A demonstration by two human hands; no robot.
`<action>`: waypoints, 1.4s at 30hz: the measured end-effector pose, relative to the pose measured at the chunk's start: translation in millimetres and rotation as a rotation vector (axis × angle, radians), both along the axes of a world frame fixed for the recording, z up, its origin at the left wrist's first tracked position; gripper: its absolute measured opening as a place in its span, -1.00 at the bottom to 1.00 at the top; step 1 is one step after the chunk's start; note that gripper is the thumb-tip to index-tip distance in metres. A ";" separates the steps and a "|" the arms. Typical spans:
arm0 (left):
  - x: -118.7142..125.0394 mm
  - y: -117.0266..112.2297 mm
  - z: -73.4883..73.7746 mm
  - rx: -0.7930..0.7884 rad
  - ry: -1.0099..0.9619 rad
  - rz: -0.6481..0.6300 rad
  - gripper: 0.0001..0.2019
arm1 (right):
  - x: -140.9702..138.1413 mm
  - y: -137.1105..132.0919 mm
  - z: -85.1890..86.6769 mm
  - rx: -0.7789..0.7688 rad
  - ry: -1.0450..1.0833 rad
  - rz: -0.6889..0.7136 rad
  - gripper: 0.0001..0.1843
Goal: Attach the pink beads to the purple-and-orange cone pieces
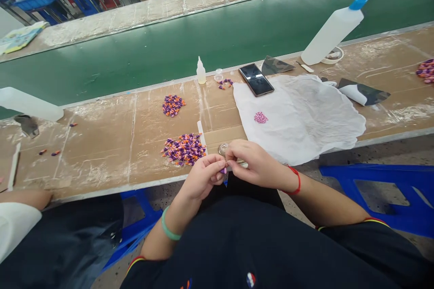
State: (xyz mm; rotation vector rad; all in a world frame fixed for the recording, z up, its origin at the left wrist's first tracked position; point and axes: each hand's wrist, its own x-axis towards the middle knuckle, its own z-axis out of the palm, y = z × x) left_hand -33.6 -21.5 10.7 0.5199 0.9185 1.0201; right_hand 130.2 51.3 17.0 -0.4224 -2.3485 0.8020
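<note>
In the head view, my left hand (206, 174) pinches a small purple piece (223, 171) between thumb and fingers, just over the table's front edge. My right hand (252, 162) meets it there with thumb and forefinger pinched together; whatever they grip is too small to make out. A small round clear container (223, 148) sits right behind my fingertips, partly covered by my right hand. Left of it lies a large pile of purple, orange and pink pieces (185, 150). Farther back is a smaller pile of similar pieces (172, 105).
A white cloth (305, 117) carries a heap of tiny pink-and-white pieces (261, 117) and a phone (256, 80). A small dropper bottle (201, 72) and a large blue-tipped bottle (334, 34) stand behind. A white stick (201, 133) lies beside the large pile. Another person's arm (25, 198) rests at far left.
</note>
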 end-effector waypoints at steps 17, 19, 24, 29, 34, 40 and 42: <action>-0.1 -11.0 8.3 0.337 0.542 0.336 -0.81 | -7.4 -6.7 8.5 -0.258 0.111 -0.088 -0.88; -1.5 -13.2 11.8 0.410 0.660 0.340 -0.87 | -10.2 -9.7 8.8 -0.386 0.105 -0.097 -0.88; -4.1 -13.8 13.1 0.507 0.770 0.311 -0.88 | -16.0 -12.7 8.8 -0.473 0.109 -0.120 -0.88; -5.2 -12.0 12.5 0.552 0.853 0.329 -0.86 | -17.8 -14.9 9.5 -0.509 0.093 -0.145 -0.87; -7.3 -9.9 15.6 0.551 0.837 0.273 -0.86 | -16.4 -15.3 8.8 -0.514 0.081 -0.166 -0.87; -8.1 -9.0 14.7 0.515 0.811 0.259 -0.87 | -17.0 -15.0 6.8 -0.498 0.060 -0.151 -0.87; -7.6 -8.8 13.5 0.513 0.803 0.274 -0.88 | -18.0 -15.7 5.8 -0.486 0.069 -0.156 -0.85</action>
